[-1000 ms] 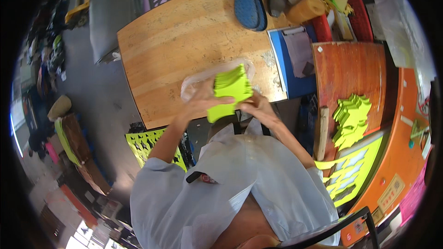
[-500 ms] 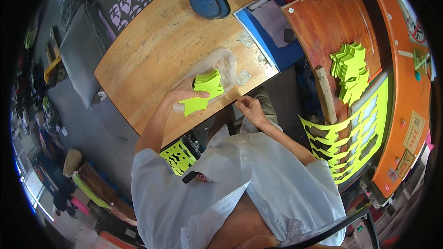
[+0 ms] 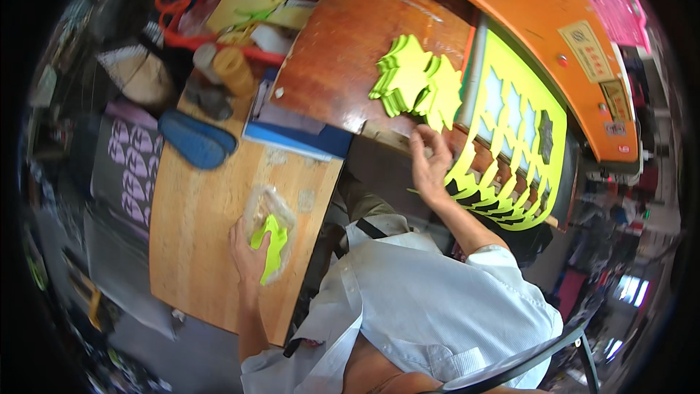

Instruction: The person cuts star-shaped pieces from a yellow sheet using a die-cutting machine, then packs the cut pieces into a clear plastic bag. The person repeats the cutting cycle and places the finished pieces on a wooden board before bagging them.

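On the light wooden table [image 3: 197, 233], my left hand [image 3: 246, 254] is closed around a stack of neon yellow-green cut-out pieces [image 3: 272, 248], its thumb across the top. A crumpled clear plastic bag [image 3: 261, 203] lies under and around that stack. My right hand [image 3: 432, 162] reaches to the near edge of the reddish-brown board, its thumb and fingers apart with nothing visible between them. Just beyond its fingertips are more piled yellow-green cut-outs [image 3: 408, 76], pointed in outline. To its right lies a yellow-green sheet [image 3: 550, 113] with rows of shapes punched out, its near part hanging in strips.
A blue clipboard [image 3: 321, 142] with papers lies between the table and the reddish-brown board [image 3: 321, 51]. Blue insoles [image 3: 195, 138] and an amber container [image 3: 235, 73] stand at the table's far end. An orange machine bar [image 3: 536, 36] crosses the far right.
The view has turned to the right. My right hand has gone from the table's edge to the piled cut-outs on the board, and its fingers have opened. My left hand keeps its stack.
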The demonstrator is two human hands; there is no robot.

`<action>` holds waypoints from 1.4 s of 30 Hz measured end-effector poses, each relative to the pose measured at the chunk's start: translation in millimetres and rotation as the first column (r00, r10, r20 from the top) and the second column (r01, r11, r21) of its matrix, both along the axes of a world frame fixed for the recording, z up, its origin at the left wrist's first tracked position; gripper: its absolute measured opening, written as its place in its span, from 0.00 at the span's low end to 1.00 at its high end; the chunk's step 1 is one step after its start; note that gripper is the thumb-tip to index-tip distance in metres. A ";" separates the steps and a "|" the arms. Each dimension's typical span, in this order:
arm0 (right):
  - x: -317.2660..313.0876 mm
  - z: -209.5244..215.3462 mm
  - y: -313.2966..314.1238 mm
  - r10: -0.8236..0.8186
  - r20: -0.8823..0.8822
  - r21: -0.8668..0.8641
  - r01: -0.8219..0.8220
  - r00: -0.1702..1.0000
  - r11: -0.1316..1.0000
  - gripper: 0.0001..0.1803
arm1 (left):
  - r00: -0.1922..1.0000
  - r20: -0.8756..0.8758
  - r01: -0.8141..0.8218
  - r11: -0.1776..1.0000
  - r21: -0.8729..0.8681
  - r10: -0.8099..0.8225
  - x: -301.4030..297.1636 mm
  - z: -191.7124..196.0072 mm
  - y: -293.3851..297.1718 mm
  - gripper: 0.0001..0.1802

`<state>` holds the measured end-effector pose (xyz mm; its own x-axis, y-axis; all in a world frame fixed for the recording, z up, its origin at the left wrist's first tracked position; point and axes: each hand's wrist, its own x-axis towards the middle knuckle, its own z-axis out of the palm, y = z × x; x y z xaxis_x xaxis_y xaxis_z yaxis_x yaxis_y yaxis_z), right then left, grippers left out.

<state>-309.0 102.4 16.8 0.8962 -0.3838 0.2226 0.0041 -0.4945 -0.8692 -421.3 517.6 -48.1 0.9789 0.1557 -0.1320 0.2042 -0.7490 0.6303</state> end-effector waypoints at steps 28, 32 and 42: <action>77.8 27.2 -85.5 -0.312 -0.557 0.184 0.481 0.770 0.857 0.45 | 0.642 -0.336 0.495 0.707 -0.506 -0.689 403.4 68.2 -333.5 0.26; 78.4 15.6 -78.2 -0.372 -0.519 0.224 0.542 0.770 0.810 0.42 | 0.693 -0.249 0.536 0.714 -0.450 -0.677 398.2 58.2 -334.0 0.29; 101.9 18.0 -95.5 -0.075 -0.558 0.729 0.531 0.826 0.432 0.28 | 0.741 -0.255 0.259 0.615 -0.745 -0.621 370.8 52.7 -314.6 0.27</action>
<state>-207.1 6.9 34.8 0.5782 -0.4329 -0.6916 -0.4215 0.5673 -0.7075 -50.5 203.0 4.6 0.6842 -0.5763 -0.4469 0.3477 -0.2809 0.8946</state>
